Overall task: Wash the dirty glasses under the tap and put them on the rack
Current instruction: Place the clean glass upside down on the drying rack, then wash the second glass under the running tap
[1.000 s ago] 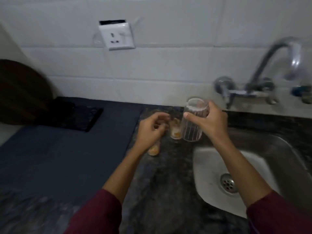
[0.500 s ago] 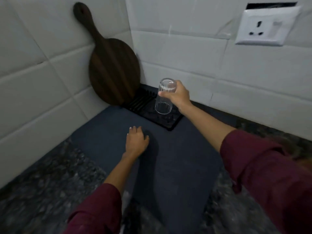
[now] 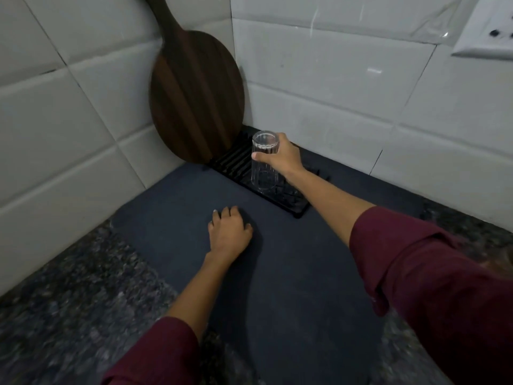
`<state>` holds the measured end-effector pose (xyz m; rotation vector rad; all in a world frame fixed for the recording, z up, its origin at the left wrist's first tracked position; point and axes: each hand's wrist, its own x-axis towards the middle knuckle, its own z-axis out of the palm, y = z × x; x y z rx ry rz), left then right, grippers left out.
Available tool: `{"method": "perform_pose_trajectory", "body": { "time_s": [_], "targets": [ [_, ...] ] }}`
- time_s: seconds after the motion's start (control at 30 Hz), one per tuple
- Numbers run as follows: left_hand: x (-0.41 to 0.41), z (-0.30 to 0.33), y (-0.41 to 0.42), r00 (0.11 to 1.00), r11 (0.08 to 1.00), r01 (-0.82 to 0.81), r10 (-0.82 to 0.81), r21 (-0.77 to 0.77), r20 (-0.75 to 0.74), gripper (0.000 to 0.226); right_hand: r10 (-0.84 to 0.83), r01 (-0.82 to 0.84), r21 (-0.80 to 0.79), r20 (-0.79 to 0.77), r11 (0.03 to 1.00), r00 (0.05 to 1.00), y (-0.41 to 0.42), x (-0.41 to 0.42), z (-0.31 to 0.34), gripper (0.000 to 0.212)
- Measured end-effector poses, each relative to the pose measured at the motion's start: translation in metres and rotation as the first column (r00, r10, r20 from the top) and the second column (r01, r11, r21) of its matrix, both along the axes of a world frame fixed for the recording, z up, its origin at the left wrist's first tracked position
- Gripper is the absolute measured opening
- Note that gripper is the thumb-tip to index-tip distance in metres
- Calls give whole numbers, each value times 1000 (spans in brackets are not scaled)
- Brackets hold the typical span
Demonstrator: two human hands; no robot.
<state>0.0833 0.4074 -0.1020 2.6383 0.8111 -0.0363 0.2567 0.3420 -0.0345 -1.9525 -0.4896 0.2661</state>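
Note:
A clear ribbed glass [image 3: 264,168] is upside down, its rim at or just above the black slatted rack [image 3: 236,162] in the counter's corner. My right hand [image 3: 280,157] grips the glass around its upper part, the thumb on the near side. My left hand [image 3: 229,233] rests palm down on the dark blue mat [image 3: 291,273], in front of the rack, with the fingers curled and nothing in it. The tap, the sink and the other glasses are out of view.
A round dark wooden board [image 3: 194,98] with a handle leans in the tiled corner, right behind the rack. A white wall socket [image 3: 488,34] sits at the upper right. Speckled stone counter [image 3: 69,301] surrounds the mat.
A second ago I held the glass by the sink next to dirty glasses. I have turned left and carried it to the rack; over the last half second it has come lower.

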Motion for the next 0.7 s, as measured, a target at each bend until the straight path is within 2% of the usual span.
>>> {"method": "perform_pose_trajectory", "body": {
  "time_s": [0.13,0.23,0.37,0.5,0.63,0.7],
  "targets": [
    [1,6,-5,1000,999,-12,12,-37,-2,57,74,-79,-99,-59,992,996,-10,0,8,86],
    [2,16,-24,996,991,39,-29,-126,85,58,62,-68,-39,-134,997,989,-38,-15,23,92],
    [-1,44,-89,956,948,204,-140,-243,257,51,6,19,121,-199,993,980,-118,-54,51,71],
    [-14,69,-185,863,848,404,-230,-342,449,40,-61,109,218,-216,970,974,-231,-103,74,52],
    [-34,70,-277,789,731,518,-208,-444,578,34,-169,240,290,-250,927,953,-352,-150,85,34],
    [-45,60,-315,787,685,533,-184,-497,589,41,-243,317,282,-269,906,932,-410,-169,81,30]
  ]
}}
